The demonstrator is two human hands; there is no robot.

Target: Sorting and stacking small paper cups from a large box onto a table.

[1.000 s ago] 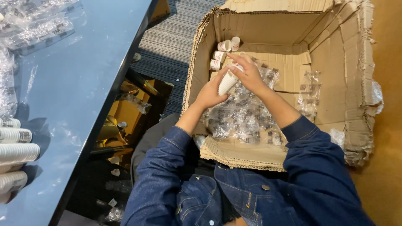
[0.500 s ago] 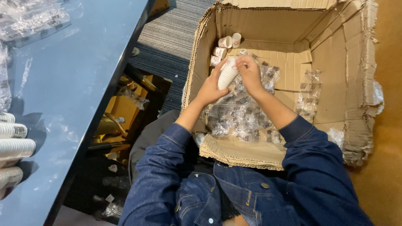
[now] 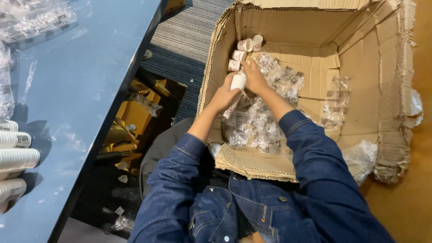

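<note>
Both my hands reach into a large open cardboard box (image 3: 360, 58). My left hand (image 3: 223, 96) and my right hand (image 3: 254, 77) together grip a white stack of small paper cups (image 3: 237, 82) held over the box's left side. A clear plastic sleeve (image 3: 230, 109) hangs from its lower end. Just beyond the hands, several small white cups (image 3: 243, 49) lie loose in the box's far left corner. Crumpled clear plastic wrappers (image 3: 265, 121) cover the box floor under my wrists. My arms are in blue denim sleeves.
A blue table (image 3: 67, 103) runs along the left, with stacks of white cups (image 3: 15, 155) at its near left edge and clear wrappers (image 3: 33, 20) at the far end. Between table and box are striped carpet (image 3: 184, 40) and yellow clutter (image 3: 130, 121) on the floor.
The hands with the cup stack have moved farther into the box, toward the loose cups in its far left corner. The camera view has shifted slightly.
</note>
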